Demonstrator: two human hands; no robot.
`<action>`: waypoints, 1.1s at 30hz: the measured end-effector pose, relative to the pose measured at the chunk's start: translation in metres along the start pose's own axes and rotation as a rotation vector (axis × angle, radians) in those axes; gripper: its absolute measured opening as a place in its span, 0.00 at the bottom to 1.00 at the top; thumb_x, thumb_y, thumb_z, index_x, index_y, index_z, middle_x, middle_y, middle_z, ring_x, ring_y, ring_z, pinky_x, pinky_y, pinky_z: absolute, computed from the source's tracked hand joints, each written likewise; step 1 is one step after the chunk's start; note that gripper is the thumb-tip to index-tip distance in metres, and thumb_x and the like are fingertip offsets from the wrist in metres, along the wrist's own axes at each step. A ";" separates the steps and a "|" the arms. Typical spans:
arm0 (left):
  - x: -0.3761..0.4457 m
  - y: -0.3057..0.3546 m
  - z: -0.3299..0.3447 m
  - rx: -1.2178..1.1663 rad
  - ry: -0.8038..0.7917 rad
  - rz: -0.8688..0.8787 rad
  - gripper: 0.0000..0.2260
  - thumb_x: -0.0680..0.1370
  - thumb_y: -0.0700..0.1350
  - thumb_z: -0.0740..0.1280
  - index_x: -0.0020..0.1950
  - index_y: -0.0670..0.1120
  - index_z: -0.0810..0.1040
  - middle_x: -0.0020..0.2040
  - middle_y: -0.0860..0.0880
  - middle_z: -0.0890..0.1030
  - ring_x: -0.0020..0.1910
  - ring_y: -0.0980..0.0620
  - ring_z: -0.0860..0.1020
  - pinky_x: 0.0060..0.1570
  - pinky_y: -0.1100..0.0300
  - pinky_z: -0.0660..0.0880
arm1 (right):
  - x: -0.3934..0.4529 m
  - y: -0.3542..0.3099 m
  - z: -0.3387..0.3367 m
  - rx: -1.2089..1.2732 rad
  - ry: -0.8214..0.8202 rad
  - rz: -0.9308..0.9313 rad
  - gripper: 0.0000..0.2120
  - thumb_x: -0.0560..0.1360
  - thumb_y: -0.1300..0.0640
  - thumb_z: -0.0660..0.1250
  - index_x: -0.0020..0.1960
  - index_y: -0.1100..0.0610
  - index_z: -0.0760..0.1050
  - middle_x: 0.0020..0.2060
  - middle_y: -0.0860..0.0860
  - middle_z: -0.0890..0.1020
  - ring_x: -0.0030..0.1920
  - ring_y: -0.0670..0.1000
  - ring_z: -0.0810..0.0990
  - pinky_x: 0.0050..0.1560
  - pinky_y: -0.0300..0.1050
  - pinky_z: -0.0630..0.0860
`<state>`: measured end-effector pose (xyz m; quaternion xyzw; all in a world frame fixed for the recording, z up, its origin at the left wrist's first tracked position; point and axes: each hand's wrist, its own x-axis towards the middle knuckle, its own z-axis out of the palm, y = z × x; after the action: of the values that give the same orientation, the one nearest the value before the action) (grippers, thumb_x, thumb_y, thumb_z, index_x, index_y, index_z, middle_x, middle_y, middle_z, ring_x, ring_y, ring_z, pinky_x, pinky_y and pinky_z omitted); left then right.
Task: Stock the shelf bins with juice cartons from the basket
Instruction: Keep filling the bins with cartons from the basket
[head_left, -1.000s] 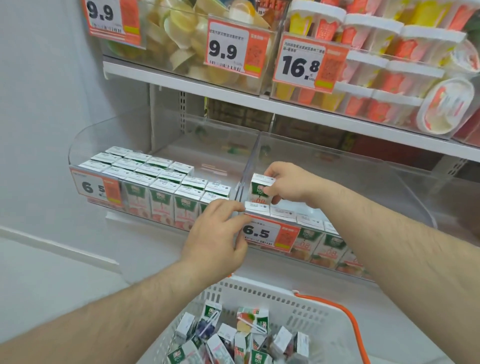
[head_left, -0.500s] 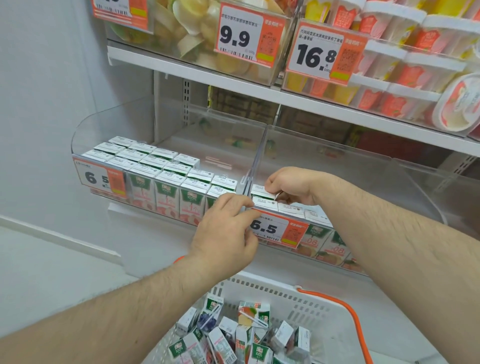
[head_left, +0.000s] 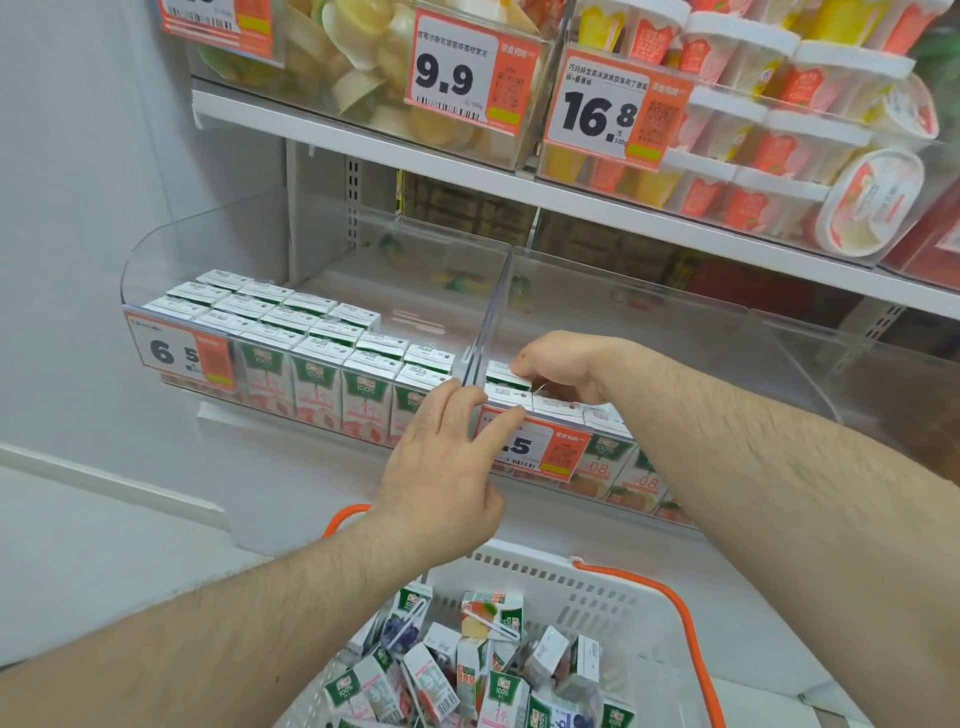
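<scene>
Bright, even overhead store light; white wall and pale shelf front evenly lit. Shadows soft and faint, darkest beneath white upper shelf board (head_left: 467, 171), where brown boxes sit dim. Pale reflections and sheen on clear plastic shelf bins (head_left: 675, 332), blurring contents behind. Wide-angle distortion: shelf lines bow and tilt toward frame edges, forearms stretch large at bottom corners. Overall slightly soft; small print on orange-and-white price tags (head_left: 613, 111) smeared, big digits legible. Top-right tubs mildly overexposed.
</scene>
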<state>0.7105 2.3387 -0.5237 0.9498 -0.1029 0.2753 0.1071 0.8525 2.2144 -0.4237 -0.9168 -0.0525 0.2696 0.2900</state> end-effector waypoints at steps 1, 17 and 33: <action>0.000 0.000 -0.001 -0.005 -0.009 0.004 0.35 0.63 0.48 0.72 0.70 0.51 0.69 0.64 0.45 0.66 0.68 0.42 0.61 0.62 0.48 0.71 | 0.001 -0.001 -0.001 0.019 -0.013 0.011 0.11 0.82 0.56 0.59 0.50 0.60 0.77 0.41 0.54 0.81 0.37 0.51 0.77 0.41 0.46 0.74; -0.001 -0.007 -0.013 -0.102 -0.100 0.006 0.33 0.69 0.47 0.68 0.74 0.53 0.64 0.69 0.49 0.62 0.71 0.50 0.55 0.63 0.52 0.69 | 0.001 0.005 -0.005 -0.150 0.126 -0.190 0.21 0.83 0.45 0.56 0.61 0.60 0.77 0.53 0.56 0.83 0.45 0.53 0.82 0.53 0.51 0.79; 0.000 -0.009 -0.011 -0.137 -0.059 0.025 0.33 0.65 0.46 0.70 0.71 0.49 0.69 0.65 0.48 0.65 0.68 0.48 0.61 0.59 0.52 0.72 | -0.001 0.014 -0.011 -0.142 0.136 -0.238 0.20 0.83 0.46 0.54 0.55 0.60 0.77 0.47 0.54 0.84 0.50 0.56 0.83 0.58 0.53 0.78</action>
<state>0.7075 2.3503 -0.5163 0.9466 -0.1366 0.2407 0.1655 0.8565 2.1969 -0.4240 -0.9384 -0.1600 0.1660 0.2574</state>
